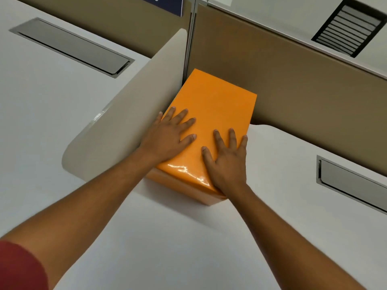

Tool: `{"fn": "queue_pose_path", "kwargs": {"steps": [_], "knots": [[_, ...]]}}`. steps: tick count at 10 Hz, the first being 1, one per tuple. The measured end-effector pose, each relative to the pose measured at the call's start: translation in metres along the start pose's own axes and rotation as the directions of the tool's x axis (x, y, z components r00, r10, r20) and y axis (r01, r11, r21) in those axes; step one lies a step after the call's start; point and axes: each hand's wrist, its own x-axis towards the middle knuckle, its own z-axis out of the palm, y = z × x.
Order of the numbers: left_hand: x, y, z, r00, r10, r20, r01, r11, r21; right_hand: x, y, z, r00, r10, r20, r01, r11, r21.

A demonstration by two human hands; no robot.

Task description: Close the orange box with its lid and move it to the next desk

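The white desk [167, 237] fills most of the view, and a second white desk [41, 101] lies to the left beyond a low beige divider [129, 114]. Brown partition panels [293, 80] close the back. Each desk has a grey cable hatch, one at upper left [71, 47] and one at right [351, 183].

The orange box [211, 114] sits on the nearer desk, tucked into the corner where the divider meets the partition, its left side just beside the divider. Its glossy lid [217, 101] covers the top, and a band of duller orange base shows below the lid's near edge, so the lid looks on but may not be pressed fully down.

The left hand [167, 137] lies flat on the lid's left part with fingers spread, holding nothing. The right hand [228, 162] lies flat near the lid's near right corner, fingers likewise splayed and empty. Both press downward rather than grasp.

The step in hand appears to be seating the lid. The next move likely calls for shifting both hands to the box's sides, lifting it clear of the divider, and carrying it to the next desk, probably the left one.

A blue sign [163, 5] at the top edge bears white characters, cut off and unreadable. The box shows no label.
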Motion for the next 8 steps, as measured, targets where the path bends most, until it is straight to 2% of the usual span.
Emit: {"fn": "queue_pose_path", "kwargs": {"steps": [4, 6, 7, 8], "knots": [[0.037, -0.022, -0.008, 1.0, 0.001, -0.002, -0.001, 1.0, 0.011, 0.046, -0.01, 0.008, 1.0, 0.001, -0.023, -0.001, 1.0, 0.004], [0.033, -0.018, -0.01, 1.0, -0.007, 0.03, 0.005, 0.998, 0.057, 0.045, -0.01, 0.004, 0.999, 0.001, 0.032, -0.001, 1.0, -0.001], [0.032, -0.009, -0.021, 0.998, -0.046, 0.042, 0.041, 0.992, 0.116, 0.049, -0.009, -0.007, 0.994, 0.001, 0.113, -0.01, 0.997, 0.082], [0.031, 0.015, -0.042, 0.998, -0.038, -0.046, 0.045, 0.986, 0.158, 0.049, -0.007, -0.032, 0.998, 0.003, 0.06, -0.017, 0.971, 0.237]]}}
